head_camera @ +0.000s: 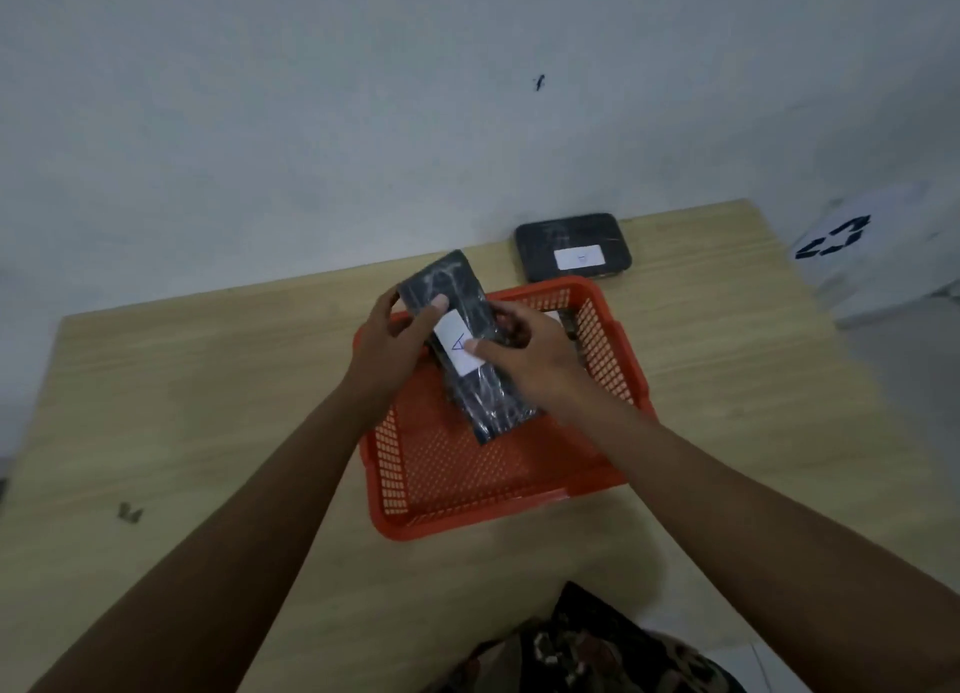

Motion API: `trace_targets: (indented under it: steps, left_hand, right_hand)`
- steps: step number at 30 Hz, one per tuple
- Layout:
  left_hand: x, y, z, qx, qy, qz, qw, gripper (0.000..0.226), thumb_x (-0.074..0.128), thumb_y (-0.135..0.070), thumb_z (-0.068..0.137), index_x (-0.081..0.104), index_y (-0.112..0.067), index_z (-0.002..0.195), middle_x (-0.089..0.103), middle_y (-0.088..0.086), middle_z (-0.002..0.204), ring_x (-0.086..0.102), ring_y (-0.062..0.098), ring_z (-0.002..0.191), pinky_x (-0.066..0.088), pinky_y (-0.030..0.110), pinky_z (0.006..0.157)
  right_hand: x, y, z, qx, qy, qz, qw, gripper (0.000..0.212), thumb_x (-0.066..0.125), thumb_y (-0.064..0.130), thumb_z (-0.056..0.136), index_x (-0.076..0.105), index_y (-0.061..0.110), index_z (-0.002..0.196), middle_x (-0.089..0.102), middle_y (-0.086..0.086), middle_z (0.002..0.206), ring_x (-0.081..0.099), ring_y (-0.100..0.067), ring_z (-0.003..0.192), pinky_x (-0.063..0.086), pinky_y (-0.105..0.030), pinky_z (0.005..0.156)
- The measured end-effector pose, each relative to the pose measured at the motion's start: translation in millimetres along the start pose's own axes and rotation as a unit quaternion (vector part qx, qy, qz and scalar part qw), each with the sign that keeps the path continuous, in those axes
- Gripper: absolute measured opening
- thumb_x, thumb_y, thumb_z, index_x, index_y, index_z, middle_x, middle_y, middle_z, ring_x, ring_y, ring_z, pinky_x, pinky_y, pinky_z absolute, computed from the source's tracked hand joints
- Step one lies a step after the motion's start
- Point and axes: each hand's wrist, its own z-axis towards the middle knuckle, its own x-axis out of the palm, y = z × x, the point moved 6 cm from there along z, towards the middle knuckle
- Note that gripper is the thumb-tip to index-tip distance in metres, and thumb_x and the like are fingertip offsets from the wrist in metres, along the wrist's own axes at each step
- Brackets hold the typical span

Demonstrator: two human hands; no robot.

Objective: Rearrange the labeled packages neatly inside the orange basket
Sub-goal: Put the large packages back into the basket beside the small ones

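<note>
An orange mesh basket (457, 489) sits on the wooden table in front of me. Over its far left part I hold a long black wrapped package (485, 396) with a white label marked "A". It is tilted, its far end sticking up past the basket's rim. My left hand (395, 349) grips its left side, thumb on top. My right hand (524, 359) grips its right side, thumb on the label. Another labeled package (563, 320) lies in the basket's far right corner, mostly hidden behind my right hand. A third black labeled package (571, 248) lies on the table behind the basket.
The table (208, 380) stands against a pale wall. A white bag (878, 255) with a dark recycling mark stands off the table's right end. A small dark mark (129, 513) is on the table at the left. Patterned clothing (587, 651) shows at the bottom.
</note>
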Motion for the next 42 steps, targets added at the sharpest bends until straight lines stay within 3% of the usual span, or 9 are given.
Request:
trace_targets:
  steps: [3, 6, 10, 15, 20, 28, 34, 39, 42]
  left_hand:
    - [-15, 12, -7, -0.011, -0.009, -0.033, 0.999, 0.057, 0.075, -0.034, 0.082, 0.05, -0.024, 0.133, 0.07, 0.005, 0.113, 0.072, 0.018, 0.096, 0.061, 0.039, 0.076]
    - [-31, 21, -9, -0.033, 0.003, 0.034, 0.999, 0.063, 0.074, -0.028, 0.084, 0.041, -0.027, 0.137, 0.064, 0.006, 0.117, 0.068, 0.023, 0.1, 0.061, 0.042, 0.077]
    - [-35, 21, -7, -0.019, 0.059, 0.224, 0.973, 0.056, 0.073, -0.027, 0.082, 0.041, -0.025, 0.128, 0.059, -0.005, 0.112, 0.063, 0.022, 0.102, 0.056, 0.045, 0.084]
    - [-31, 20, 5, -0.03, 0.053, 0.358, 0.932, 0.067, 0.077, -0.024, 0.08, 0.037, -0.016, 0.133, 0.054, -0.001, 0.112, 0.058, 0.019, 0.098, 0.046, 0.028, 0.077]
    - [-18, 22, 18, -0.039, 0.07, 0.448, 0.89, 0.056, 0.077, -0.023, 0.079, 0.049, -0.01, 0.126, 0.058, 0.009, 0.124, 0.059, 0.024, 0.11, 0.046, 0.029, 0.086]
    - [-5, 36, 21, 0.007, 0.052, 0.516, 0.855, 0.056, 0.06, -0.023, 0.091, 0.035, -0.01, 0.14, 0.035, 0.018, 0.144, 0.047, 0.035, 0.125, 0.045, 0.046, 0.099]
    - [-3, 44, 7, 0.145, 0.014, 0.715, 0.684, 0.047, 0.046, -0.046, 0.094, 0.049, -0.018, 0.131, 0.046, 0.009, 0.136, 0.04, 0.027, 0.126, 0.034, 0.04, 0.104]
    - [6, 34, 31, 0.066, 0.109, 0.764, 0.632, 0.056, 0.068, -0.05, 0.081, 0.057, -0.013, 0.122, 0.057, 0.011, 0.124, 0.05, 0.028, 0.117, 0.04, 0.04, 0.1]
    - [9, 25, 50, -0.035, 0.179, 0.743, 0.644, 0.056, 0.079, -0.035, 0.075, 0.06, -0.011, 0.123, 0.063, 0.01, 0.121, 0.059, 0.028, 0.113, 0.05, 0.041, 0.096]
  right_hand:
    - [22, -15, -2, 0.02, 0.044, -0.006, 0.999, 0.027, 0.078, 0.033, 0.084, 0.065, 0.041, 0.107, 0.072, 0.015, 0.091, 0.069, -0.003, 0.084, 0.06, -0.026, 0.074]
    - [20, -16, 13, -0.024, 0.015, -0.131, 0.991, 0.031, 0.065, 0.041, 0.092, 0.07, 0.024, 0.118, 0.068, 0.012, 0.105, 0.064, -0.003, 0.096, 0.053, -0.025, 0.085]
    - [12, 0, 47, -0.163, -0.015, -0.36, 0.918, 0.037, 0.051, 0.036, 0.1, 0.06, 0.017, 0.131, 0.058, -0.003, 0.133, 0.05, -0.018, 0.124, 0.039, -0.038, 0.105]
    - [20, -20, 95, -0.102, 0.079, -0.523, 0.843, 0.05, 0.035, 0.042, 0.105, 0.035, 0.023, 0.152, 0.035, -0.004, 0.158, 0.02, -0.023, 0.15, 0.002, -0.053, 0.122]
    - [18, -37, 106, -0.086, 0.083, -0.529, 0.84, 0.042, 0.029, 0.044, 0.106, 0.053, 0.027, 0.136, 0.061, -0.004, 0.131, 0.049, -0.027, 0.127, 0.009, -0.054, 0.12]
    - [13, -46, 107, -0.129, 0.057, -0.49, 0.86, 0.035, 0.035, 0.044, 0.104, 0.059, 0.028, 0.124, 0.064, 0.001, 0.117, 0.053, -0.022, 0.116, 0.018, -0.048, 0.114]
    - [13, -46, 107, -0.141, 0.039, -0.49, 0.859, 0.034, 0.036, 0.043, 0.104, 0.06, 0.027, 0.123, 0.065, 0.0, 0.115, 0.054, -0.023, 0.114, 0.02, -0.048, 0.113]
    - [14, -47, 107, -0.145, 0.033, -0.494, 0.857, 0.034, 0.036, 0.042, 0.104, 0.06, 0.027, 0.123, 0.065, 0.0, 0.114, 0.054, -0.023, 0.113, 0.019, -0.047, 0.113]
    - [13, -47, 108, -0.144, 0.033, -0.494, 0.857, 0.034, 0.037, 0.042, 0.104, 0.06, 0.027, 0.123, 0.065, -0.001, 0.114, 0.055, -0.024, 0.112, 0.019, -0.047, 0.112]
